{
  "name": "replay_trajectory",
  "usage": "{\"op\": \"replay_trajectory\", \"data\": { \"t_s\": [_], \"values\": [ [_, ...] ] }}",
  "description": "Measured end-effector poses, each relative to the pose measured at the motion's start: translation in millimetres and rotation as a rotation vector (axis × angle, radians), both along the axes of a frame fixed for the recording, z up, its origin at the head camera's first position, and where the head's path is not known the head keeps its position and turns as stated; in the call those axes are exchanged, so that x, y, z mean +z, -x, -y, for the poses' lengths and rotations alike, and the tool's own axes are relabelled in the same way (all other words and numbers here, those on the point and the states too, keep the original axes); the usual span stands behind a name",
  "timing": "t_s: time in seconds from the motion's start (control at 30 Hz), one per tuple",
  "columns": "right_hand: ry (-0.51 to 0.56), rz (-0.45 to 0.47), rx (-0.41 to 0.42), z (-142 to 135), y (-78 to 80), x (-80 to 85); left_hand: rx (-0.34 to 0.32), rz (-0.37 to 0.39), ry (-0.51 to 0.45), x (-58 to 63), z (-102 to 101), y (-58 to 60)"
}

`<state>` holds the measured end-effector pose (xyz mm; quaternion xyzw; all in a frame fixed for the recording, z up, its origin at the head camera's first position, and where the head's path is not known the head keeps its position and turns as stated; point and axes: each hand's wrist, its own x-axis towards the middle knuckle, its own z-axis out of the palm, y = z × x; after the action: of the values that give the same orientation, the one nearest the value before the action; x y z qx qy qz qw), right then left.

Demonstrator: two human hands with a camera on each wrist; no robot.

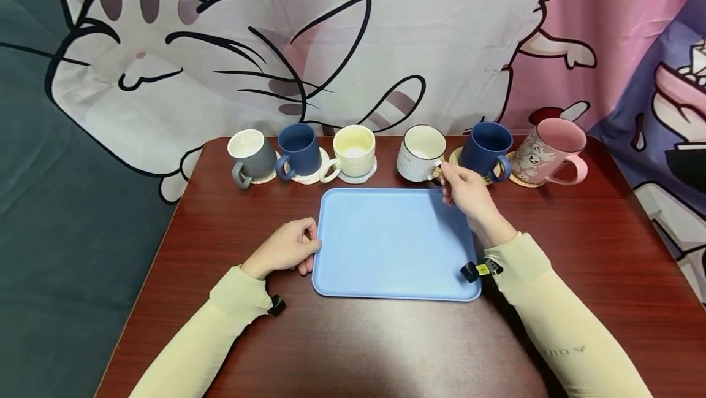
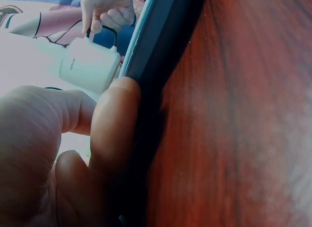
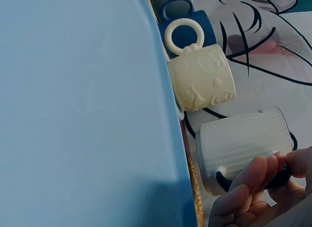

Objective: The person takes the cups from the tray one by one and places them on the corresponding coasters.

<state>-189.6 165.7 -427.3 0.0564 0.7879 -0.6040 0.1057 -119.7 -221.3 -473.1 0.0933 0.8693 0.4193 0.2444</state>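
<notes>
My right hand (image 1: 466, 192) pinches the dark handle of a white ribbed mug (image 1: 415, 162) with a black rim. In the right wrist view this mug (image 3: 243, 144) hangs clear above a woven coaster (image 3: 198, 200), behind the tray's far edge. A light blue tray (image 1: 386, 244) lies flat in front of the row of mugs. At the tray's left side, my left hand (image 1: 287, 246) holds the rim between thumb and curled fingers. The left wrist view shows the thumb (image 2: 114, 127) against that rim; the forefinger's tip is hidden behind it.
Left of the white mug stand a grey mug (image 1: 252, 156), a blue mug (image 1: 298, 148) and a yellow mug (image 1: 355, 149) on coasters. On its right are another blue mug (image 1: 485, 143) and a pink mug (image 1: 557, 146). A printed curtain (image 1: 469, 30) hangs behind the wooden table (image 1: 331, 349).
</notes>
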Motion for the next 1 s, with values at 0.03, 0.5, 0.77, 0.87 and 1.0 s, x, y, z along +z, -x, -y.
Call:
{"op": "replay_trajectory", "data": {
  "t_s": [0.03, 0.5, 0.77, 0.87, 1.0],
  "values": [
    [-0.008, -0.001, -0.006, 0, 1.7, -0.8, 0.001, 0.003, 0.001, -0.2, 0, -0.3],
    [-0.049, 0.003, -0.078, -4, 20.2, -6.3, -0.004, 0.001, -0.034, 1.5, 0, -0.8],
    [-0.046, 0.032, -0.091, -5, 27.9, -10.7, -0.005, -0.007, -0.031, -0.5, 1, -0.4],
    [-0.046, 0.038, -0.095, -5, 29.0, -11.2, -0.003, -0.007, -0.022, -0.6, 0, -0.2],
    [-0.042, 0.042, -0.101, -5, 30.3, -10.9, -0.002, -0.008, -0.023, -0.6, 1, -0.2]
  ]
}}
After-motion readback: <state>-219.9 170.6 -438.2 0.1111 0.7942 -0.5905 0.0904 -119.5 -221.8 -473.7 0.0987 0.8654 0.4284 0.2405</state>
